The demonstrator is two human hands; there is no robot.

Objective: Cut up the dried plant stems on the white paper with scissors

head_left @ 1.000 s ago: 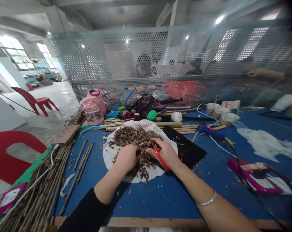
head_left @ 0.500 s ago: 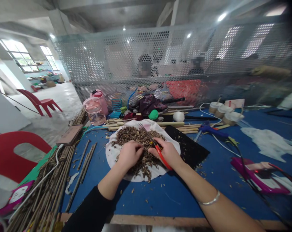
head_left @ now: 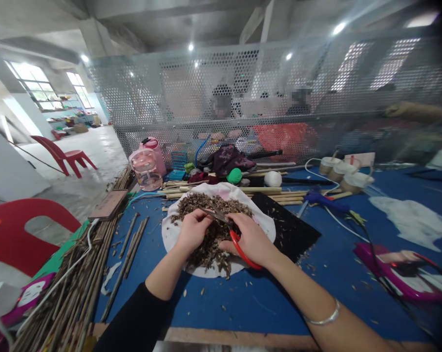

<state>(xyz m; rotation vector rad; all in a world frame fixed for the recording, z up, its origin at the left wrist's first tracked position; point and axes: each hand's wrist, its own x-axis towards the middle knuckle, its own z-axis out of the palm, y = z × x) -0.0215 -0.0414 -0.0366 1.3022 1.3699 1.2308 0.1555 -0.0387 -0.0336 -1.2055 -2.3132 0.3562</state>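
Observation:
A pair of red-handled scissors (head_left: pixel 242 250) is in my right hand (head_left: pixel 250 238), its blades angled left over a heap of brown dried plant bits (head_left: pixel 215 201). The heap lies on a round white cloth (head_left: pixel 173 233). My left hand (head_left: pixel 194 229) is closed in a pinch above the heap's left part, close to the scissor tips. Whatever sits between its fingertips is too small to make out. Under the cloth's right side lies a black sheet (head_left: pixel 296 230) with scraps on it.
Bundled thin sticks (head_left: pixel 85 264) line the left edge. A water jug (head_left: pixel 147 171), green ball (head_left: pixel 234 176), white ball (head_left: pixel 272 179) and poles (head_left: pixel 290 196) stand or lie behind. Lidded cups (head_left: pixel 354 182), white film (head_left: pixel 407 215) and a magenta device (head_left: pixel 400 274) are to the right.
The scissors have swung from pointing up and away to pointing left, their tips now near my left fingers. My left hand has stayed almost in place; the view has shifted slightly.

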